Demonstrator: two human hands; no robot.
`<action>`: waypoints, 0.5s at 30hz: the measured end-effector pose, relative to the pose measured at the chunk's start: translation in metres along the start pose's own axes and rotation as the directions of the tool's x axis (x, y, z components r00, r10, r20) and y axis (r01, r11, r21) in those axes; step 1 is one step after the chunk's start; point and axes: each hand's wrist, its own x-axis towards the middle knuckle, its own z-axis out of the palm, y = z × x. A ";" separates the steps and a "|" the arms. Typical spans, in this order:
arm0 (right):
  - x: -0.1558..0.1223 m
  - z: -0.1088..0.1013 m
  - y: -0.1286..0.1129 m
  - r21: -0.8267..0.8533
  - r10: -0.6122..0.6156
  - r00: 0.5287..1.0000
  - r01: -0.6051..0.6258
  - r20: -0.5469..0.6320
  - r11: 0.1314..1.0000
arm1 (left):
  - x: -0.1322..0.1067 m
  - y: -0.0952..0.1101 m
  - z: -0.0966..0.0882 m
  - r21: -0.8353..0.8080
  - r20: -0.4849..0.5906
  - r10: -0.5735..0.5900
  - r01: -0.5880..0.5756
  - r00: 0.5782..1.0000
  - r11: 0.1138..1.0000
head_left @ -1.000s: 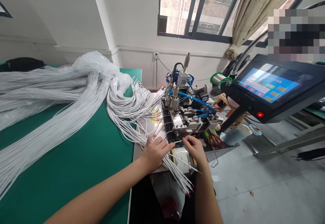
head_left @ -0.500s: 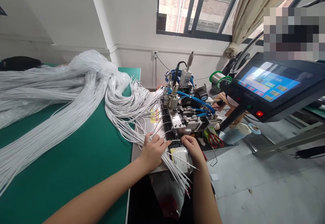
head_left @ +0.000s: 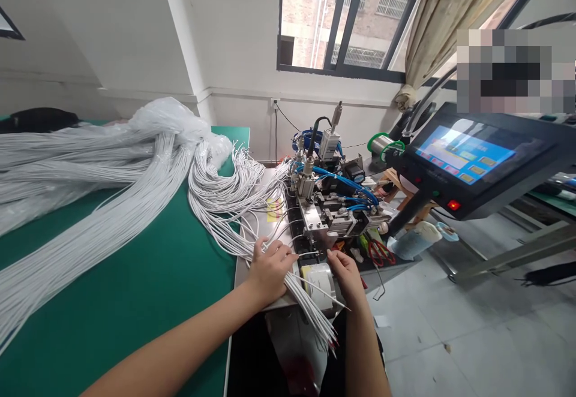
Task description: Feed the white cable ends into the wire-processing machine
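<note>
My left hand [head_left: 271, 270] is closed around a bundle of thin white cables [head_left: 310, 308], whose loose ends hang toward me past the edge. Its index finger and thumb are at a single white cable [head_left: 308, 255] that reaches into the front of a small wire-processing machine [head_left: 315, 220]. My right hand [head_left: 346, 274] is beside the machine's front, thumb and index pinched together, just right of that cable's end. Anything between those fingertips is too small to make out. Below the single cable sits a white-labelled cylinder [head_left: 318, 286].
A thick heap of white cables [head_left: 216, 193] runs from the green table [head_left: 148, 301] to the machine. Plastic-wrapped cables [head_left: 166, 121] lie behind. A touchscreen [head_left: 468, 151] stands right, near a wire spool [head_left: 386, 145], red-handled scissors [head_left: 380, 253] and a bluish roll [head_left: 414, 241].
My right hand has shifted slightly right, off the end of the single cable. My left hand stays on the bundle. The head view has tilted a little.
</note>
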 end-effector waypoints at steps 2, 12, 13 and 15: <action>-0.004 -0.006 -0.002 -0.031 -0.024 0.999 0.023 -0.027 0.999 | 0.001 0.000 0.000 -0.003 0.010 -0.006 0.006 1.000 1.000; -0.044 -0.024 -0.046 -0.125 -0.085 0.976 0.112 0.201 0.986 | 0.003 -0.001 0.000 -0.031 -0.038 0.042 -0.043 0.998 0.999; -0.049 -0.024 -0.051 -0.126 -0.079 0.961 0.116 0.266 0.985 | 0.002 -0.001 -0.001 -0.043 -0.046 0.063 -0.065 0.997 0.997; -0.059 -0.023 -0.060 -0.140 -0.078 0.916 0.144 0.395 0.980 | 0.002 -0.001 -0.001 -0.054 -0.064 0.083 -0.086 0.994 0.995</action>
